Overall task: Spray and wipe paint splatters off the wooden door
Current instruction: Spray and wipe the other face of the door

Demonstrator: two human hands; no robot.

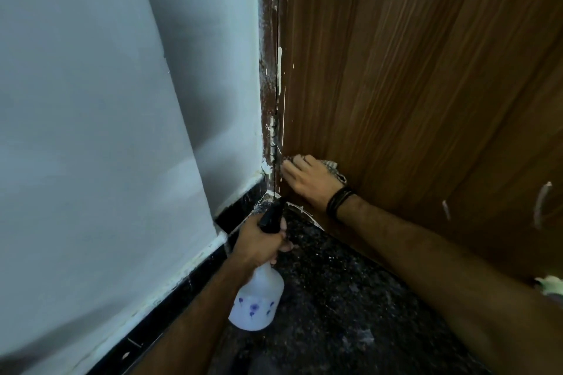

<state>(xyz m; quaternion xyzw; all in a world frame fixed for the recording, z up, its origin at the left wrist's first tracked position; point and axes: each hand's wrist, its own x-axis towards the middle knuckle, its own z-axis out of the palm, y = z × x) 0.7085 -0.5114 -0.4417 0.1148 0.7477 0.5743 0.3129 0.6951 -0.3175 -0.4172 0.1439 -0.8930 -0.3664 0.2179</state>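
Low on door (426,70) | right grip (307,181) presses cloth (335,170) flat | left grip (262,240) grasps spray bottle (257,298)

Both forearms bare to the frame edge; no sleeves visible on either. Right hand (307,181): no glove, no rings seen. Right wrist carries a stack of thin black bands (338,201), several strands wrapped side by side, cord or leather, cannot tell which. Left hand (259,240): no glove; left wrist bare, no watch or band.
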